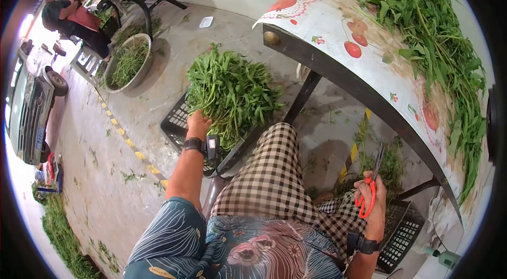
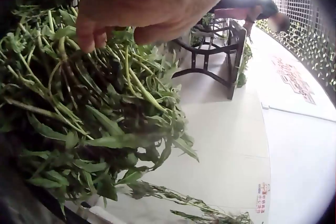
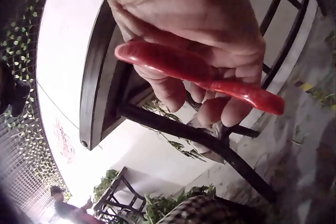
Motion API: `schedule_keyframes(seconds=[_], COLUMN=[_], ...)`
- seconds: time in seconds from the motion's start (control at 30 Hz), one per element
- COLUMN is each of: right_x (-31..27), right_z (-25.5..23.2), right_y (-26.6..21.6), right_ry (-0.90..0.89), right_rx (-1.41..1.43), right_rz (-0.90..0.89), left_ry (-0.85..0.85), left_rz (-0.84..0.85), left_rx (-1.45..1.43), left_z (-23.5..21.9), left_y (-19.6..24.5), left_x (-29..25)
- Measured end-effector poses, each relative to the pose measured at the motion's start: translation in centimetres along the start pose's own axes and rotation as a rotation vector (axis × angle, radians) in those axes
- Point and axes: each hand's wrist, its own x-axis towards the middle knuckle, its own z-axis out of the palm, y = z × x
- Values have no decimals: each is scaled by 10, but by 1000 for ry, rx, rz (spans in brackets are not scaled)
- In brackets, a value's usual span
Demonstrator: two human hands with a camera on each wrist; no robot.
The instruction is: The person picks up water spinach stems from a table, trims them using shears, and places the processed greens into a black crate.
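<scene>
Leafy green stems (image 1: 232, 94) are heaped in a black plastic crate (image 1: 174, 120) before the person's knees. At the crate's near left side, the left hand (image 1: 197, 123) has its fingers curled into the heap. The left wrist view shows this hand (image 2: 142, 8) low over the cut stems (image 2: 68, 71), some of them between thumb and fingers. Off to the right, the right hand (image 1: 372, 197) grips red-handled scissors (image 1: 368, 198), blades pointing up and away. In the right wrist view, the red handles (image 3: 168, 62) cross the palm of the right hand (image 3: 189, 14), with fingers curled beneath.
A table with a fruit-print cloth (image 1: 327, 25) bears more greens (image 1: 422, 30) at right. A second black crate (image 1: 404, 239) stands low at right. Beyond the first crate are a round tub (image 1: 129, 67), another person (image 1: 79, 20) and a parked vehicle (image 1: 34, 104). Cuttings litter the floor.
</scene>
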Motion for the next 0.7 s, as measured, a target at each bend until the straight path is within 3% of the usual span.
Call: schedule_keyframes(seconds=[0.03, 0.13, 0.17, 0.27, 0.4, 0.5, 0.6, 0.63, 0.7], right_x=[0, 2, 2, 1, 4, 2, 3, 2, 0], right_z=[-1, 1, 4, 11, 12, 12, 7, 6, 4], right_y=[0, -1, -2, -7, -8, -9, -7, -6, -5], right_ry=[5, 11, 11, -5, -27, -14, 8, 6, 7], right_rx=[5, 21, 29, 5, -8, 7, -20, -5, 26], right_rz=[9, 25, 21, 21, 26, 15, 10, 19, 35], left_ry=[111, -207, -135, -134, -138, -148, -286, -447, -367], left_rz=[-195, -388, -479, -484, -477, -147, -71, -105, -194], left_rx=[-261, -371, -395, -496, -423, -424, -352, -393, -331], left_z=[11, -2, -1, -16, -18, 1, 38, 35, 51], left_y=[16, 25, 29, 24, 27, 32, 54, 40, 31], left_x=[-10, -13, -14, -12, -14, -15, -32, -15, -14])
